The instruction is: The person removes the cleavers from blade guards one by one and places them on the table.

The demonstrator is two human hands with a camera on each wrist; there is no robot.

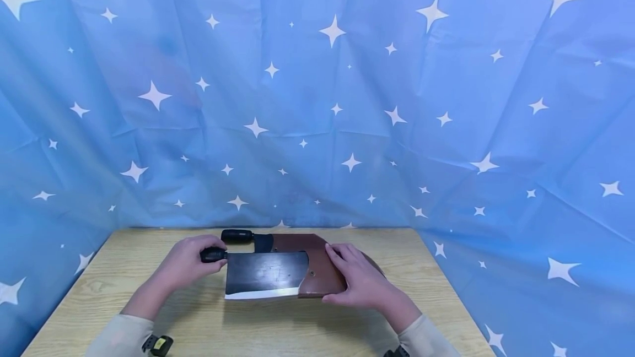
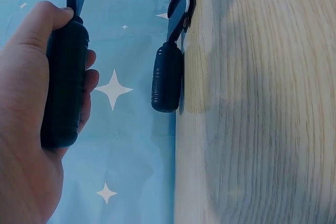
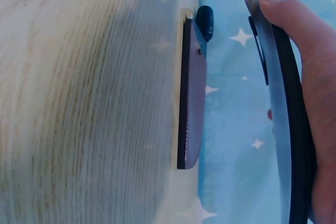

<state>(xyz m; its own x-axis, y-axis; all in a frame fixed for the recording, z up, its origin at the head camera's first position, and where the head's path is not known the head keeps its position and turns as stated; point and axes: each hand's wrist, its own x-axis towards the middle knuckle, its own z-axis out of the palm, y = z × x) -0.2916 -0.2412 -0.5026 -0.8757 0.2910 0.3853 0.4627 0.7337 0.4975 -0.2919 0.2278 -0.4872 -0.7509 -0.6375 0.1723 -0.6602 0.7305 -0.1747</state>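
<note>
Above the table, my left hand (image 1: 186, 262) grips the black handle (image 2: 65, 87) of a cleaver, its thumb along the handle near the blade. The wide dark blade (image 1: 265, 273) has a bright lower edge and points right. Its far end sits inside a brown sheath (image 1: 322, 277), while the part nearer the handle is bare. My right hand (image 1: 364, 280) holds that sheath from its right end, thumb on the near side. Behind lies a second cleaver in a brown sheath (image 3: 195, 87), its black handle (image 1: 237, 236) to the left. The nearer sheath partly hides it in the head view.
The light wood-grain table (image 1: 238, 332) lies beneath both hands. A blue curtain (image 1: 302, 98) with white stars hangs close behind its back edge and along both sides. A dark band with a small device (image 1: 160, 345) is on the left wrist.
</note>
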